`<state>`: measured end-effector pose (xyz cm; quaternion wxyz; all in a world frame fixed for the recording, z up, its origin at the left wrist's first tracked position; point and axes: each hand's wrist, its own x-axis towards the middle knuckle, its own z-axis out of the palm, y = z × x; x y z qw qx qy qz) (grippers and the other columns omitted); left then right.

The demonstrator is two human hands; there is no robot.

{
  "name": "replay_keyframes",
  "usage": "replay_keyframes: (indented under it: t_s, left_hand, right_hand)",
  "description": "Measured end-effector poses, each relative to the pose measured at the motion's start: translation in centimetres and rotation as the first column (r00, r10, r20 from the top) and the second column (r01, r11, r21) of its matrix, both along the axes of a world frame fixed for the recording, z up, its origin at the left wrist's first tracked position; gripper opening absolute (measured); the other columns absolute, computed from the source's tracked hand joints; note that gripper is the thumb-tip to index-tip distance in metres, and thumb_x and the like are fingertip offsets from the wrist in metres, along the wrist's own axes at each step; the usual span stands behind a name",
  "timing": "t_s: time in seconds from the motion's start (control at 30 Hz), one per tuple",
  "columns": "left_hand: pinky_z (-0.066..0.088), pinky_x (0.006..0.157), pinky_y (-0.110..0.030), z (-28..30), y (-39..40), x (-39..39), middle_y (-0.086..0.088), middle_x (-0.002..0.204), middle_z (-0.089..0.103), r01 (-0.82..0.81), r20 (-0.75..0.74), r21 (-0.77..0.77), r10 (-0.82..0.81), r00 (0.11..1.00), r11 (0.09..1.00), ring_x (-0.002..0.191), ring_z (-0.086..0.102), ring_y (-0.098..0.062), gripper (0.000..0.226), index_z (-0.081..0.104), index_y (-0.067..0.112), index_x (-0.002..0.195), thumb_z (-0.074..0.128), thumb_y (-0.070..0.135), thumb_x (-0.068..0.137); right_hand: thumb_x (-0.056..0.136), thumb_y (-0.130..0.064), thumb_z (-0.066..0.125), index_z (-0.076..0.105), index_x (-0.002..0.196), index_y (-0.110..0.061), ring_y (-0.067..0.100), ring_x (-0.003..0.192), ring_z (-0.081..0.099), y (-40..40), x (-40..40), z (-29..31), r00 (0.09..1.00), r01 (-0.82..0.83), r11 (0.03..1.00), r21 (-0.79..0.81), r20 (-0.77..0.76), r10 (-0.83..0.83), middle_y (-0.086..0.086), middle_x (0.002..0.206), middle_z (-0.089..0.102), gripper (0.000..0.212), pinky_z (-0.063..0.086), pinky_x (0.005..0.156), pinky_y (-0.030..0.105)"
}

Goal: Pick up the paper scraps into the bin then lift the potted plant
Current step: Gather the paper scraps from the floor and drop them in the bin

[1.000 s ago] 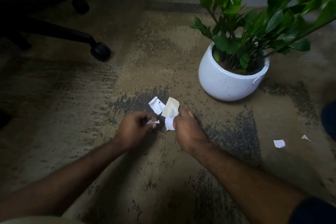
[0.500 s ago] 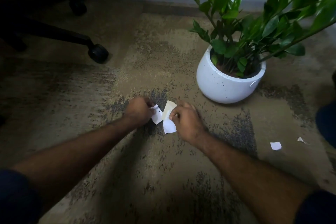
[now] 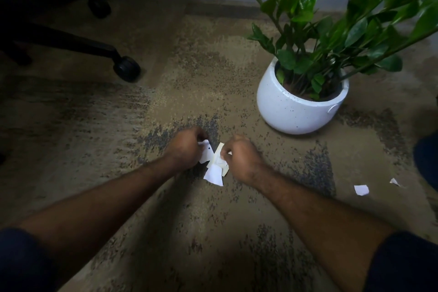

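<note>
Grip, left: left hand [image 3: 187,149] closed on a white scrap [image 3: 206,154] with a small dark hole, pinched at its top edge.
Grip, right: right hand [image 3: 241,159] fisted around a cream scrap [image 3: 219,157] and a white piece [image 3: 214,174] that hangs out below the knuckles.
Scraps held: all three sit between the two hands, low over the carpet [image 3: 94,137]; whether any edge touches the floor I cannot tell.
Change: a second ago the cream and holed scraps lay flat ahead of the hands; now both are taken up, so this cluster looks gathered.
Meaning: the hands seem full enough to go to the bin.
Loose scraps: two more, one larger [image 3: 361,189], one tiny [image 3: 394,182], lie well to the right, untouched.
Plant: potted plant [image 3: 303,99] stands on the carpet beyond the right hand, not yet lifted.
Hidden: no bin in view; fingertips are tucked under, so exact hold is unclear.
Cut off: chair base [image 3: 125,69] and a dark shape at the right edge, unidentifiable.
</note>
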<state>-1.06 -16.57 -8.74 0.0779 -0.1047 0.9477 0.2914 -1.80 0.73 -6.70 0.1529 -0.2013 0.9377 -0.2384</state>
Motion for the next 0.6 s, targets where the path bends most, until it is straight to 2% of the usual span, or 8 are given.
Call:
replay_keyframes:
  t_s: [0.1, 0.2, 0.23, 0.33, 0.47, 0.53, 0.6]
  left_hand:
    - [0.039, 0.065, -0.023, 0.5, 0.5, 0.2, -0.008, 0.091, 0.074, -0.019, 0.052, -0.002, 0.019, 0.998, 1.000, 0.079, 0.063, -0.023, 0.014, 0.073, 0.017, 0.089, 0.060, 0.022, 0.090]
    - [0.044, 0.061, -0.024, 1.7, 0.9, 0.3, -0.007, 0.079, 0.069, -0.112, 0.079, 0.099, 0.104, 0.991, 0.989, 0.077, 0.065, -0.024, 0.011, 0.066, 0.017, 0.076, 0.065, 0.019, 0.087]
    - [0.046, 0.057, -0.023, 2.5, 1.0, 0.2, -0.005, 0.075, 0.068, -0.120, 0.076, 0.140, 0.110, 0.991, 0.983, 0.071, 0.065, -0.022, 0.016, 0.063, 0.019, 0.071, 0.067, 0.018, 0.086]
    - [0.049, 0.054, -0.021, 5.4, 1.9, -0.1, -0.006, 0.070, 0.070, -0.065, 0.049, 0.259, 0.054, 0.997, 0.964, 0.060, 0.064, -0.013, 0.020, 0.063, 0.019, 0.068, 0.069, 0.010, 0.085]
    - [0.052, 0.057, -0.025, 10.0, 4.4, -0.9, -0.016, 0.075, 0.072, 0.019, 0.029, 0.365, -0.032, 0.999, 0.931, 0.059, 0.064, -0.017, 0.009, 0.064, 0.006, 0.077, 0.069, 0.004, 0.085]
    - [0.053, 0.060, -0.031, 12.4, 6.1, -1.4, -0.021, 0.078, 0.072, 0.060, 0.013, 0.398, -0.071, 0.997, 0.916, 0.062, 0.062, -0.023, 0.004, 0.064, 0.003, 0.083, 0.068, 0.001, 0.084]
    - [0.055, 0.061, -0.032, 14.8, 8.2, -2.0, -0.018, 0.076, 0.073, 0.112, 0.011, 0.419, -0.128, 0.992, 0.901, 0.062, 0.063, -0.022, 0.007, 0.064, -0.001, 0.087, 0.069, 0.002, 0.084]
  right_hand:
    - [0.085, -0.017, 0.063, 0.068, 0.074, -0.023, 0.022, 0.086, 0.062, 1.2, 0.0, 0.1, 0.981, 0.187, 0.974, -0.128, 0.083, -0.177, 0.002, 0.101, 0.062, 0.014, 0.049, 0.075, 0.028]
    - [0.084, -0.019, 0.065, 0.061, 0.064, -0.027, 0.013, 0.072, 0.060, 2.9, -0.3, 0.8, 0.954, 0.286, 0.932, -0.223, 0.152, -0.257, -0.007, 0.080, 0.066, 0.022, 0.043, 0.061, 0.023]
    - [0.085, -0.019, 0.066, 0.060, 0.062, -0.028, 0.011, 0.069, 0.059, 3.5, -0.3, 1.4, 0.949, 0.306, 0.917, -0.255, 0.163, -0.271, -0.008, 0.076, 0.066, 0.024, 0.043, 0.060, 0.023]
    - [0.086, -0.018, 0.067, 0.064, 0.066, -0.026, 0.011, 0.080, 0.063, 5.4, -0.5, 3.4, 0.939, 0.336, 0.893, -0.301, 0.178, -0.293, -0.005, 0.085, 0.069, 0.022, 0.049, 0.068, 0.024]
    - [0.084, -0.006, 0.068, 0.072, 0.079, -0.010, 0.013, 0.081, 0.064, 8.5, -0.8, 7.0, 0.958, 0.287, 0.888, -0.361, 0.128, -0.258, 0.003, 0.087, 0.072, 0.007, 0.051, 0.076, 0.029]
    - [0.082, -0.002, 0.067, 0.071, 0.081, -0.003, 0.011, 0.073, 0.062, 10.6, -1.2, 9.2, 0.962, 0.272, 0.883, -0.383, 0.105, -0.251, 0.004, 0.080, 0.071, 0.004, 0.050, 0.074, 0.026]
    - [0.081, 0.000, 0.068, 0.070, 0.079, -0.003, -0.001, 0.058, 0.057, 13.0, -1.6, 11.5, 0.963, 0.270, 0.878, -0.396, 0.090, -0.255, -0.004, 0.067, 0.065, 0.005, 0.047, 0.061, 0.015]
